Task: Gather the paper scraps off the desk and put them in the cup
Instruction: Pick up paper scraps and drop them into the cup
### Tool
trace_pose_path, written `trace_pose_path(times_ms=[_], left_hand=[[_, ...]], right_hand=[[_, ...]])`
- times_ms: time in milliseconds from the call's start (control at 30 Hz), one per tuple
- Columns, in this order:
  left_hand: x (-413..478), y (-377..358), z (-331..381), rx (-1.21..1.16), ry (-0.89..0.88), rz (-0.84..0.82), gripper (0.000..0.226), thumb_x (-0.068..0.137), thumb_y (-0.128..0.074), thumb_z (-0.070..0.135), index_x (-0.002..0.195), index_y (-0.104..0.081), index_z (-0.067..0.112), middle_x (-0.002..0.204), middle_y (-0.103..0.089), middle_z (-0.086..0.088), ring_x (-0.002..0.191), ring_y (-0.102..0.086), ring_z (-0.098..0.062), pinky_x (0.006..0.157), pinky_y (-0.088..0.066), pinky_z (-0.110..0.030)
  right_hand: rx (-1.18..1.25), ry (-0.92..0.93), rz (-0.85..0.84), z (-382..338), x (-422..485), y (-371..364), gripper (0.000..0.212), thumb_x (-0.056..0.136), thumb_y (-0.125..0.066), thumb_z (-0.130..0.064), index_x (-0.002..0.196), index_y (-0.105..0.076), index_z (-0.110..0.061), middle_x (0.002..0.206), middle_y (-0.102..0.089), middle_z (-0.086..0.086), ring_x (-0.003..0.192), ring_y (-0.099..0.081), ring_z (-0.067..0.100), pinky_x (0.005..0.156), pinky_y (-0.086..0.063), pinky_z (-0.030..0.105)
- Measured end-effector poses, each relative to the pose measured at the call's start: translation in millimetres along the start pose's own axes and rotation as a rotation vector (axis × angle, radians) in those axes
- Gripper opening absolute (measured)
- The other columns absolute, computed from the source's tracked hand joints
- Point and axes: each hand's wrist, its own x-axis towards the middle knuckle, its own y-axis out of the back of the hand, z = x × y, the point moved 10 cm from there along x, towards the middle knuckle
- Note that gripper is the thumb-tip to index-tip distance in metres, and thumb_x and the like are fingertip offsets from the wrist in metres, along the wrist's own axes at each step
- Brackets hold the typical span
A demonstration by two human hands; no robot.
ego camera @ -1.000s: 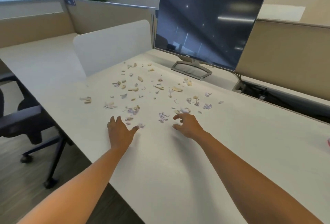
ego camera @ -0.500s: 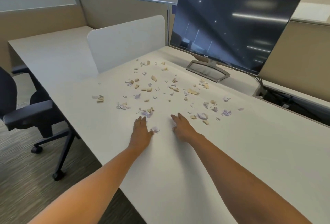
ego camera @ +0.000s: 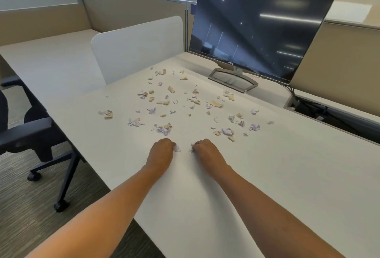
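- We take the gap between the two hands as the dial's centre, with 12 o'clock toward the far side of the desk (ego camera: 277, 175).
- The left hand (ego camera: 162, 152) rests knuckles-up on the desktop. Its fingers are curled tight under the palm, and a bit of purple-white paper sticks out at its thumb side.
- The right hand (ego camera: 208, 151) lies just beside it, apart by a narrow gap. Its fingers are curled the same way, with crumpled paper showing at the thumb side. We cannot tell how much paper either fist encloses.
- The loose paper scraps (ego camera: 164, 130) lie on the desk from 10 o'clock round to 2 o'clock. The nearest clump is just past the left knuckles at 11 o'clock, and another is at 1 o'clock.
- The scatter is wider than it is deep, so its long axis runs roughly 9 to 3 o'clock. The single scraps point every way, with no common direction.
- The desk's left edge runs diagonally from 10 o'clock down to 6 o'clock and passes under the left forearm. An office chair (ego camera: 30, 132) stands beyond it at 9 o'clock.
- Plain desktop stretches out at 3 to 5 o'clock.
- A white divider panel (ego camera: 139, 49) stands at 11 o'clock behind the scraps.
- A dark monitor (ego camera: 257, 27) on its stand is at 1 o'clock, with a cable trough (ego camera: 329, 113) at 2 o'clock.
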Motion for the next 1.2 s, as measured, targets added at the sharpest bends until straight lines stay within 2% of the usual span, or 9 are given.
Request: trace_pose_path(times_ms=[133,333,500,600,667,700,767,1100,1200], left_hand=[[-5.6,-1.0,6.0,0.012,-0.023,0.002,0.03,0.092,-0.044,0.01,0.107,-0.069,0.014,0.114,-0.066,-0.006,0.108,-0.058,-0.022,0.091,-0.04,-0.025],[-20.6,13.3,16.6,-0.082,-0.027,0.122,0.027,0.091,-0.047,0.008,0.098,-0.074,0.011,0.107,-0.071,-0.007,0.104,-0.06,-0.02,0.074,-0.03,-0.013],[-35.9,13.2,52.9,-0.14,-0.104,0.153,0.027,0.089,-0.05,0.004,0.091,-0.075,0.011,0.101,-0.073,-0.006,0.099,-0.063,-0.019,0.074,-0.034,-0.016],[-43.4,8.2,84.0,-0.198,-0.149,0.161,0.023,0.089,-0.054,0.005,0.09,-0.076,0.01,0.098,-0.074,-0.007,0.096,-0.065,-0.02,0.081,-0.043,-0.024],[-48.6,2.0,107.3,-0.235,-0.181,0.166,0.021,0.088,-0.056,0.005,0.089,-0.076,0.009,0.098,-0.075,-0.008,0.094,-0.066,-0.02,0.081,-0.045,-0.025],[-51.1,-2.6,119.6,-0.249,-0.192,0.161,0.02,0.088,-0.057,0.005,0.089,-0.076,0.009,0.097,-0.075,-0.008,0.093,-0.066,-0.02,0.081,-0.045,-0.024],[-55.7,-15.1,145.8,-0.278,-0.21,0.136,0.019,0.087,-0.058,0.006,0.089,-0.076,0.009,0.097,-0.074,-0.009,0.092,-0.066,-0.021,0.076,-0.045,-0.023],[-68.6,-85.9,303.6,-0.525,-0.265,-0.121,0.012,0.083,-0.065,0.01,0.086,-0.076,0.006,0.085,-0.075,-0.012,0.056,-0.055,-0.009,0.047,-0.04,-0.006],[-68.2,-106.8,349.9,-0.563,-0.273,-0.197,0.013,0.083,-0.064,0.007,0.088,-0.076,0.005,0.091,-0.075,-0.011,0.066,-0.061,-0.013,0.062,-0.049,-0.015]], right_hand=[[0.028,-0.021,-0.012,5.9,-12.2,2.6,0.02,0.09,-0.037,0.0,0.073,-0.04,-0.01,0.081,-0.048,0.014,0.083,-0.033,0.016,0.067,-0.023,0.027],[0.153,-0.063,0.007,21.7,-36.4,10.3,0.022,0.079,-0.04,0.008,0.067,-0.033,-0.01,0.073,-0.03,0.009,0.075,-0.023,0.019,0.062,-0.014,0.028],[0.162,-0.114,0.022,47.6,-66.3,19.1,0.021,0.089,-0.041,0.002,0.073,-0.036,-0.011,0.078,-0.034,0.005,0.079,-0.026,0.017,0.058,-0.017,0.022],[0.166,-0.165,0.04,69.2,-89.9,30.5,0.04,0.085,-0.041,0.006,0.06,-0.033,-0.024,0.07,-0.032,0.006,0.079,-0.025,0.017,0.05,-0.026,0.015],[0.199,-0.227,0.053,89.2,-108.2,36.3,0.038,0.086,-0.041,0.006,0.067,-0.053,-0.025,0.077,-0.05,0.01,0.079,-0.042,0.024,0.059,-0.034,0.013],[0.217,-0.259,0.084,100.4,-118.3,41.7,0.033,0.088,-0.042,0.005,0.087,-0.069,-0.014,0.092,-0.063,0.015,0.09,-0.055,0.028,0.076,-0.043,0.019],[0.24,-0.316,0.159,122.2,-141.0,55.1,0.029,0.09,-0.044,0.002,0.107,-0.067,0.0,0.115,-0.066,0.014,0.111,-0.059,0.026,0.095,-0.045,0.029],[0.209,-0.595,0.378,234.8,-254.8,115.4,0.025,0.09,-0.048,-0.003,0.104,-0.07,-0.003,0.115,-0.069,0.009,0.107,-0.063,0.021,0.093,-0.047,0.024],[0.178,-0.68,0.412,264.2,-284.3,133.9,0.024,0.092,-0.051,-0.007,0.108,-0.069,-0.006,0.116,-0.068,0.008,0.108,-0.062,0.021,0.096,-0.045,0.023]])
